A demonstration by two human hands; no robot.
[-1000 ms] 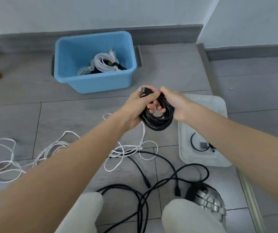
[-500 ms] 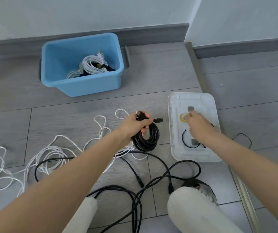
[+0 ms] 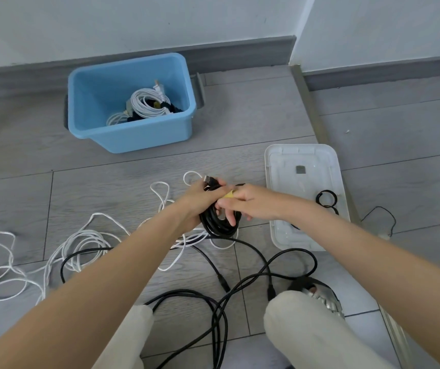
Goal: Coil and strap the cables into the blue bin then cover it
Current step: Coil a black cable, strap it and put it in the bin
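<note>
Hands meet mid-frame over the floor. Left hand (image 3: 200, 201) is wrapped round a black coil (image 3: 220, 225), fingers curled through its top, one plug end sticking up past the thumb. Right hand (image 3: 250, 202) pinches a yellow strap (image 3: 228, 194) against the top of the coil, its lower fingers spread across the loops. Coil hangs clear of the floor, between the knees and the bin. Blue bin (image 3: 133, 141) sits further back near the wall, uncovered, with coiled white cables (image 3: 147, 103) and some dark ones inside at its right end. White lid (image 3: 272, 166) lies flat on the floor just right of the hands, with two black straps (image 3: 326, 198) and a small grey piece (image 3: 300, 169) on it. Loose white cable (image 3: 80, 238) sprawls across the floor to the left, running under the left forearm. Loose black cables (image 3: 240, 283) tangle on the floor below the hands, between the knees. Thin black wire (image 3: 378, 211) lies on the floor right of the lid.
</note>
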